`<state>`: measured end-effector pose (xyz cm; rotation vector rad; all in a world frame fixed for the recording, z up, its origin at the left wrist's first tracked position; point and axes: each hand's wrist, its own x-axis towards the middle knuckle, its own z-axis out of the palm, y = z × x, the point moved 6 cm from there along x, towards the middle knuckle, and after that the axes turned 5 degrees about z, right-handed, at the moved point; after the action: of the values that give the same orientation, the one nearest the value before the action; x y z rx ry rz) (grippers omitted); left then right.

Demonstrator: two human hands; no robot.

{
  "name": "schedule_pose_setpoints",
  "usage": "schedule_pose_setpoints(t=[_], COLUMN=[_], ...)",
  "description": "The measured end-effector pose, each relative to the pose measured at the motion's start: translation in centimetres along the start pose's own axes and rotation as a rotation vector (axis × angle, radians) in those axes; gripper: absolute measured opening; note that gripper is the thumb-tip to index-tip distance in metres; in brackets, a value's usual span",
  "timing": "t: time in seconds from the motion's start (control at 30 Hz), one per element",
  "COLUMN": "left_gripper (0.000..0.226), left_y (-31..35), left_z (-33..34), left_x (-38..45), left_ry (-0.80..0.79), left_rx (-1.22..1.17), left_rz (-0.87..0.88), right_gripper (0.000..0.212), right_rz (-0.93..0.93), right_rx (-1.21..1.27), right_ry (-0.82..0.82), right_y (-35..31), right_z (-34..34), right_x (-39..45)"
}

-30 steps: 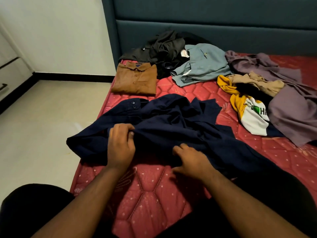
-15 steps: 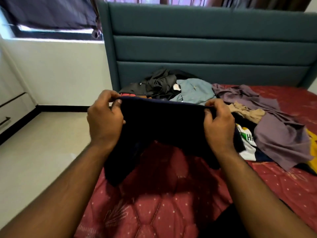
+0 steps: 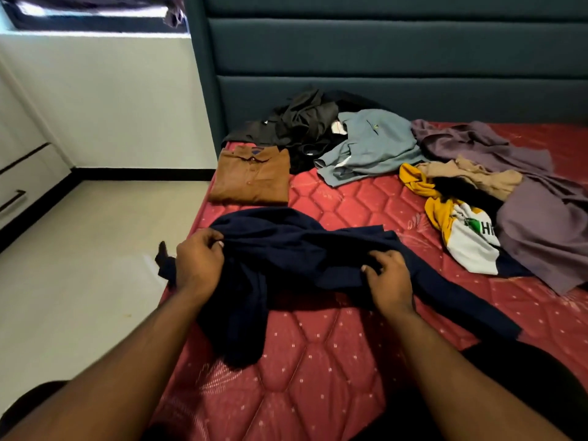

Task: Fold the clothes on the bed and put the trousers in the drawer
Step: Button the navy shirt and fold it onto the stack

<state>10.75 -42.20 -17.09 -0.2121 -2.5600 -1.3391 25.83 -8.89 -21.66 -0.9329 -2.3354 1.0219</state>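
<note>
— What is holding what on the bed [image 3: 334, 361]?

— The red mattress is carrying all the clothes. A navy garment [image 3: 296, 249] is lying across its near left part, with one end hanging over the left edge towards the floor [image 3: 95, 249].

— And the drawer?

— Drawers [image 3: 19, 183] are showing at the far left, fronts closed, so what is inside them cannot be told.

— Which way is the navy piece running?

— Its long axis is running left to right across the mattress, sagging in the middle. A loose part is trailing towards the near edge on the left, and another is stretching out to the near right. Whether it is a shirt or trousers I cannot tell.

— The hands?

— The left hand [image 3: 199, 265] is gripping the cloth at its left end, fingers curled round a bunched fold. The right hand [image 3: 389, 278] is pinching the cloth nearer its right end, thumb and fingers closed on a fold.

— What else is lying there?

— A brown shirt [image 3: 253, 176] is sitting folded flat just beyond the navy piece, collar pointing to the headboard [image 3: 381, 52]. Farther back a dark heap [image 3: 299, 125] is lying against the headboard, touching a grey-blue shirt [image 3: 372, 148] on its right. On the right, a mauve cloth [image 3: 541, 224] is spreading wide, with a tan garment [image 3: 477, 176] on it and a yellow and white jersey [image 3: 461, 233] beside it.
</note>
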Motion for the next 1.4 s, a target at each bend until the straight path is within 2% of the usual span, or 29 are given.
schedule_pose_setpoints(t=[0.1,0.17,0.27,0.33,0.43,0.57,0.63,0.7,0.8,0.87,1.0,1.07,1.13,1.23,1.4], left_gripper=[0.017,0.017,0.014,0.013,0.01,0.011,0.012,0.012,0.01,0.011,0.015,0.016,0.015,0.015,0.016], left_y=[0.6,1.0,1.6,1.7,1.2,0.7,1.0,1.7,2.2,2.2,2.0,1.9,1.8,1.7,2.0], left_z=[-0.4,-0.3,-0.2,0.0,0.2,0.3,0.0,-0.2,0.5,1.1,1.3,1.3,1.3,1.1,0.8], left_x=[0.7,0.9,1.1,1.2,1.5,2.0,2.2,2.2,1.2,0.5,-0.2,-0.1,0.0,0.3,1.1], left_ry=[0.061,0.069,0.077,0.083,0.091,0.13,0.194,0.237,0.21,0.196,0.182,0.182,0.19,0.197,0.231], left_rx=[0.013,0.028,0.035,0.029,-0.047,-0.254,-0.319,-0.279,-0.177,-0.178,-0.182,-0.175,-0.174,-0.194,-0.193], left_rz=[0.049,0.08,0.107,0.083,0.018,-0.092,-0.078,-0.024,0.041,0.055,0.063,0.064,0.058,0.033,0.013], right_gripper=[0.037,0.039,0.03,0.022,0.02,0.019,0.016,0.017,0.018,0.019,0.022,0.024,0.03,0.036,0.012], right_rz=[0.09,0.11,0.084,0.079,0.017,-0.094,-0.161,-0.154,0.024,0.142,0.509,0.627,0.58,0.454,0.381], right_rx=[-0.024,-0.119,-0.254,-0.265,-0.229,-0.043,0.051,0.081,0.072,0.149,0.493,0.672,0.772,0.792,0.771], right_ry=[0.047,-0.001,-0.076,-0.067,0.028,0.193,0.312,0.392,0.32,0.278,0.181,0.102,0.091,0.096,-0.042], right_y=[0.2,0.8,0.9,0.8,0.1,-2.1,-3.2,-3.0,-0.3,1.8,4.8,5.0,4.4,3.8,2.3], right_z=[-1.0,-0.6,0.2,0.2,-0.5,-3.0,-5.2,-7.3,-8.0,-7.2,-3.8,-2.2,-1.9,-2.2,-0.6], right_x=[1.1,1.5,2.2,2.6,2.7,3.1,3.2,3.4,4.2,4.5,2.7,1.7,1.8,2.6,1.6])
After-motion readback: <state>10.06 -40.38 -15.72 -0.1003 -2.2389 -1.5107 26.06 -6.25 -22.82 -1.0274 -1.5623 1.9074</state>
